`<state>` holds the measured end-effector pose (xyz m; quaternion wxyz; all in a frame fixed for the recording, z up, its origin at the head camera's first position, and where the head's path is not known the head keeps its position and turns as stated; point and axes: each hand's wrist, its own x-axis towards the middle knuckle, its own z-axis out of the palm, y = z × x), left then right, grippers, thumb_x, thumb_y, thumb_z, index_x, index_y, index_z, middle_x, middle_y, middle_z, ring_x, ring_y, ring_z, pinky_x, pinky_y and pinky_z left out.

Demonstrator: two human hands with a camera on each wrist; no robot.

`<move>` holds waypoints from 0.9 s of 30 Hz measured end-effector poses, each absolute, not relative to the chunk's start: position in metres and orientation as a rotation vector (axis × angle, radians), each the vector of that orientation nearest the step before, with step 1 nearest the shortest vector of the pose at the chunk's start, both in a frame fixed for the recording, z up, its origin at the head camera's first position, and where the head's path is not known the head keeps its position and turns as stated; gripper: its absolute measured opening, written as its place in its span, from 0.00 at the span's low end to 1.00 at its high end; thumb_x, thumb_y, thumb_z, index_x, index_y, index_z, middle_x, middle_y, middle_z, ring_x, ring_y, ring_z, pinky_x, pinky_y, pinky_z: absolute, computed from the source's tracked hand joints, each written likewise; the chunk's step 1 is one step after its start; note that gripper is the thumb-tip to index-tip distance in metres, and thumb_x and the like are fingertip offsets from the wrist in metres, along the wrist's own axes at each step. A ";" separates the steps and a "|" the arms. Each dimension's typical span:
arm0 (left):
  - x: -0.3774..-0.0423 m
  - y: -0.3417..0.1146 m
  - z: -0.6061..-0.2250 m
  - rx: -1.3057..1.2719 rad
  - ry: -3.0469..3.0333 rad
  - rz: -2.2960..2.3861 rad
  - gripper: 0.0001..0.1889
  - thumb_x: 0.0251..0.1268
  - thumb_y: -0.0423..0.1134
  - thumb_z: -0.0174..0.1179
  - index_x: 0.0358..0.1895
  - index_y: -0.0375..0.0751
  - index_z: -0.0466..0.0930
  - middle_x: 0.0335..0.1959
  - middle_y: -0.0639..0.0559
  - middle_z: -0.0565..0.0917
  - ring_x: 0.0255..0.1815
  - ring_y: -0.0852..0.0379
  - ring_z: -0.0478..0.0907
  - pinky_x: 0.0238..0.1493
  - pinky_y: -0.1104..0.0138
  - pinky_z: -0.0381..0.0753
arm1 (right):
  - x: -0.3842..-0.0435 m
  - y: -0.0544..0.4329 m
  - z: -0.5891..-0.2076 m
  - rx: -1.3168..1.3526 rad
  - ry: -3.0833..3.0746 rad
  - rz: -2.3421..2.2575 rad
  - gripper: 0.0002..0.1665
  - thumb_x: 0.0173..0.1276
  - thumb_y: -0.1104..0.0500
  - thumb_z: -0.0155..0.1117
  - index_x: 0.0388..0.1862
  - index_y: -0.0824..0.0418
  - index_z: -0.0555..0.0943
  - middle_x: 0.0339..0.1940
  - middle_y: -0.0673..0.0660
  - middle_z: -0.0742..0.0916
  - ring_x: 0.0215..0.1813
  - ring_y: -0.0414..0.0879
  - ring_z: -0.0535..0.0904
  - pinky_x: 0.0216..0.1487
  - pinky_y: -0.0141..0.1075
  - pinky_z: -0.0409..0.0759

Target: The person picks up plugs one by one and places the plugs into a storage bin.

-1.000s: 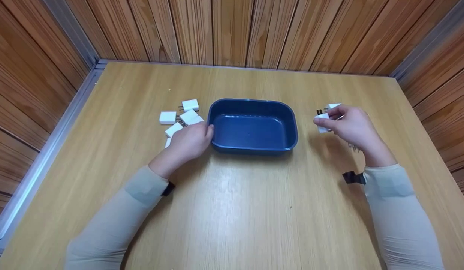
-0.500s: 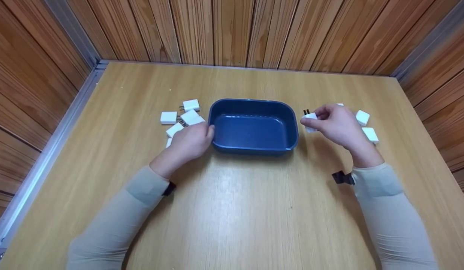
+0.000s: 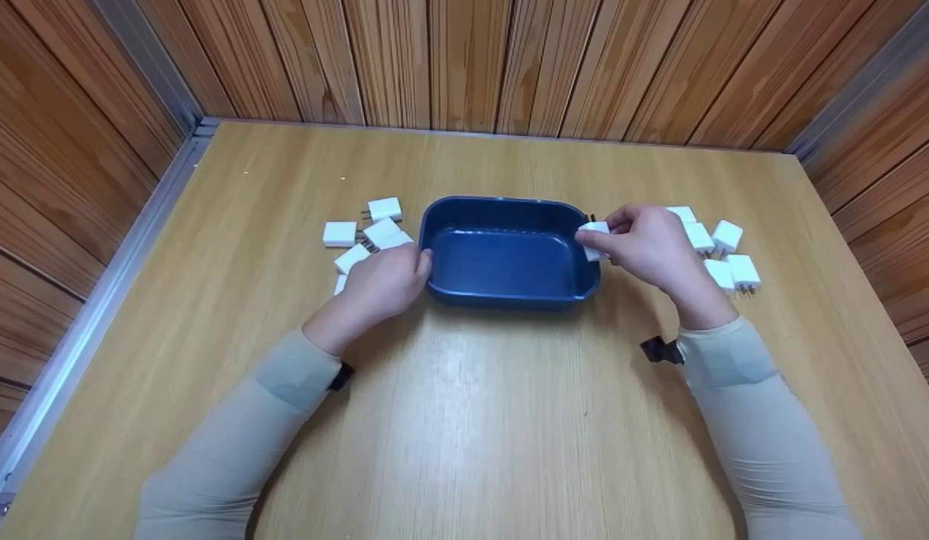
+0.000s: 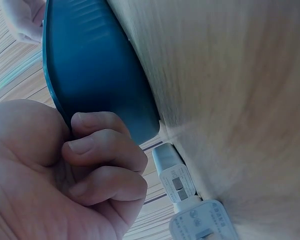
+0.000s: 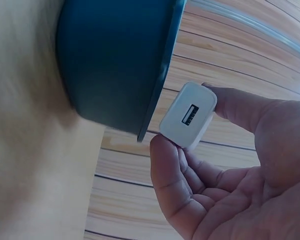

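Two-handed handling of chargers on a counter (image 3: 464, 420), left to right. At far left, a loose group of white chargers (image 3: 339, 234) lies beside the box, partly hidden by the hand; next, the left hand (image 3: 382, 285) grips the blue box (image 3: 502, 262) at its left end, fingers curled against the outer wall, the rim passing between them and the thumb; this hold is best firm but without pull, since a tug would probably slide the box. At centre, the box stands flat, mouth upward. At its right end, a single charger (image 5: 182, 127) is held above the level of the rim and apart from it, prongs pointing away from the person, socket facing back; the right hand (image 3: 652, 240) pinches it between thumb and fingertips; good practice here would be to carry both charger and knuckles clear of the rim, to turn the prongs away from the wall, and to loosen the pinch only low over the box floor, where a drop should bounce little. At far right, five spare chargers (image 3: 699, 237) lie loosely grouped on the counter, just beyond the right hand.
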<state>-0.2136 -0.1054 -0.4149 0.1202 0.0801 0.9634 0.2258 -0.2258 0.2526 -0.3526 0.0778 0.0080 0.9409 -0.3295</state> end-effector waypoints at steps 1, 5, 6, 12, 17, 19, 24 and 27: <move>-0.214 -0.105 -0.415 0.231 2.812 0.669 0.25 0.94 0.52 0.41 0.56 0.37 0.83 0.35 0.44 0.81 0.38 0.45 0.80 0.40 0.55 0.76 | -0.226 0.250 -0.353 0.020 2.811 -0.987 0.40 0.74 0.32 0.76 0.62 0.65 0.84 0.51 0.65 0.88 0.47 0.55 0.86 0.44 0.36 0.85; -0.213 -0.104 -0.414 0.215 2.775 0.717 0.25 0.94 0.53 0.41 0.62 0.37 0.83 0.35 0.45 0.81 0.37 0.46 0.80 0.40 0.56 0.77 | -0.227 0.241 -0.353 -0.010 2.809 -0.951 0.38 0.76 0.34 0.75 0.63 0.65 0.84 0.52 0.65 0.88 0.47 0.56 0.86 0.45 0.38 0.85; -0.213 -0.104 -0.414 0.213 2.769 0.726 0.25 0.95 0.53 0.41 0.63 0.37 0.82 0.35 0.45 0.81 0.37 0.47 0.80 0.40 0.56 0.77 | -0.227 0.238 -0.354 -0.013 2.804 -0.947 0.38 0.76 0.34 0.75 0.63 0.66 0.84 0.52 0.65 0.89 0.47 0.56 0.86 0.45 0.38 0.86; -0.213 -0.105 -0.413 0.205 2.752 0.738 0.26 0.95 0.53 0.41 0.64 0.38 0.82 0.35 0.45 0.81 0.36 0.47 0.81 0.40 0.57 0.77 | -0.230 0.216 -0.355 0.003 2.755 -0.949 0.37 0.77 0.37 0.75 0.65 0.65 0.82 0.52 0.65 0.88 0.48 0.56 0.87 0.49 0.41 0.89; -0.213 -0.105 -0.414 0.193 2.743 0.744 0.25 0.95 0.53 0.41 0.64 0.37 0.82 0.36 0.45 0.82 0.36 0.47 0.81 0.41 0.57 0.78 | -0.233 0.199 -0.360 -0.010 2.743 -0.916 0.33 0.77 0.37 0.75 0.61 0.64 0.83 0.50 0.64 0.87 0.48 0.56 0.85 0.51 0.45 0.88; -0.213 -0.105 -0.414 0.189 2.741 0.735 0.25 0.95 0.53 0.41 0.64 0.37 0.82 0.36 0.45 0.82 0.36 0.47 0.81 0.40 0.58 0.78 | -0.234 0.192 -0.363 -0.027 2.747 -0.903 0.32 0.77 0.38 0.75 0.59 0.64 0.84 0.50 0.64 0.87 0.48 0.56 0.85 0.50 0.45 0.87; -0.213 -0.104 -0.413 0.183 2.746 0.706 0.25 0.95 0.53 0.40 0.61 0.38 0.83 0.35 0.45 0.81 0.35 0.47 0.81 0.39 0.58 0.77 | -0.236 0.176 -0.369 -0.074 2.749 -0.884 0.32 0.77 0.38 0.76 0.60 0.65 0.84 0.51 0.63 0.86 0.49 0.56 0.84 0.50 0.45 0.86; -0.213 -0.103 -0.413 0.191 2.748 0.697 0.25 0.95 0.53 0.41 0.58 0.39 0.83 0.35 0.45 0.81 0.35 0.47 0.80 0.38 0.58 0.77 | -0.236 0.169 -0.372 -0.107 2.754 -0.870 0.32 0.77 0.39 0.76 0.58 0.65 0.84 0.50 0.63 0.87 0.48 0.55 0.84 0.48 0.43 0.85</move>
